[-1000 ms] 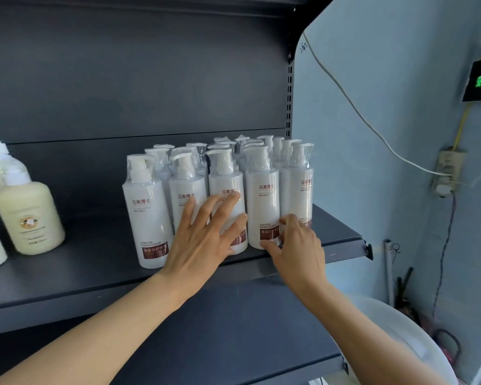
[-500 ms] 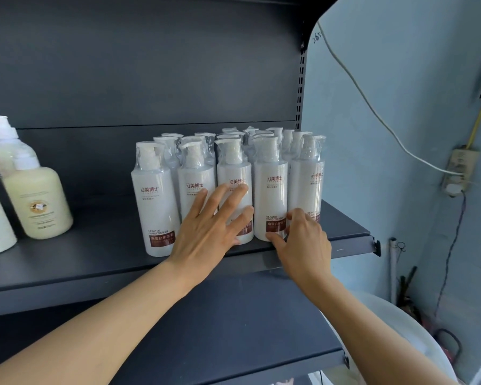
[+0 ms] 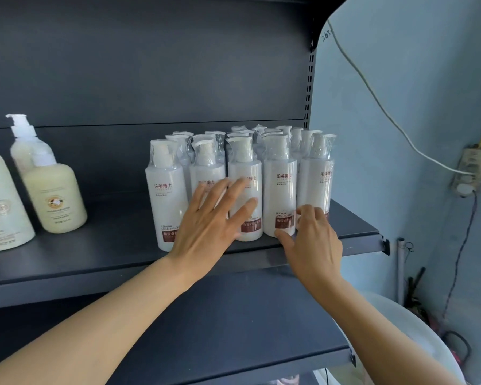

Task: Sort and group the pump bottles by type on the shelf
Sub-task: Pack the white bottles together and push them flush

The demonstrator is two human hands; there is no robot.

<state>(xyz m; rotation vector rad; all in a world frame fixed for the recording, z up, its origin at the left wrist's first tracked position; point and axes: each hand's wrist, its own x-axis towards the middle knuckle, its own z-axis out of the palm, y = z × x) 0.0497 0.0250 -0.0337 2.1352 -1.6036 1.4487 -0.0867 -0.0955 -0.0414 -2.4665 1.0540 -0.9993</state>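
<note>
Left hand point(image 3: 210, 220) spread flat, fingers straight against the front white bottles point(image 3: 245, 190), hiding two labels; right hand point(image 3: 313, 240) beside it, fingers bent, tips and thumb touching the base of the fourth front bottle point(image 3: 279, 187). White bottles packed upright in rows at the right end of the dark shelf point(image 3: 95, 262). Well apart at left, cream bottles point(image 3: 54, 198); right of the shelf, a wall cable point(image 3: 372, 95) and socket point(image 3: 468, 173).

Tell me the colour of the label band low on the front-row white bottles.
Reddish brown label band, clearest in the head view.
</note>
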